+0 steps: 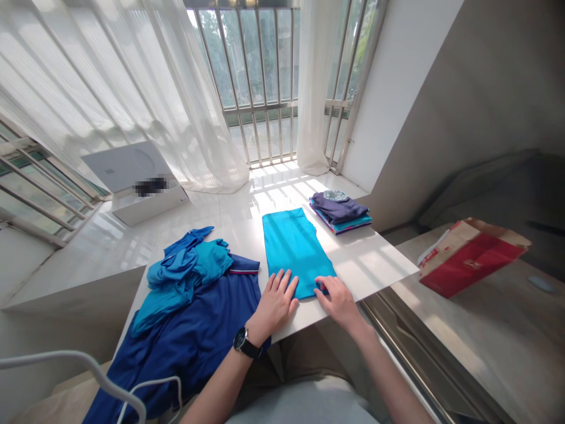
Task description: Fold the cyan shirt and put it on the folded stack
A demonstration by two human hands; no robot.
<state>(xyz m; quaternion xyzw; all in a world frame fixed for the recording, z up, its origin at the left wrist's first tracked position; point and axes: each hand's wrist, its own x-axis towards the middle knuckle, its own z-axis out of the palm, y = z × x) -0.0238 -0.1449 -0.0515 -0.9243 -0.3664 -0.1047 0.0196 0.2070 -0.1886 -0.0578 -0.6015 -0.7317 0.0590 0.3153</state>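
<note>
A bright blue folded garment (293, 247) lies as a long flat panel on the white table, its near edge close to me. My left hand (278, 300) rests flat on the near left corner of the cloth, fingers spread. At the near right corner my right hand (335, 297) has its fingers bent, with thumb and forefinger closed on the edge of the cloth. Left of it lies a loose heap: a crumpled teal garment (209, 262) on top of a dark blue garment (207, 312) with a white and red stripe.
A stack of folded clothes (339, 212) sits at the table's back right. An open white box (152, 206) stands on the window ledge. On the right-hand surface is a red and brown paper bag (472, 259). White tubing (88, 362) curves at the lower left.
</note>
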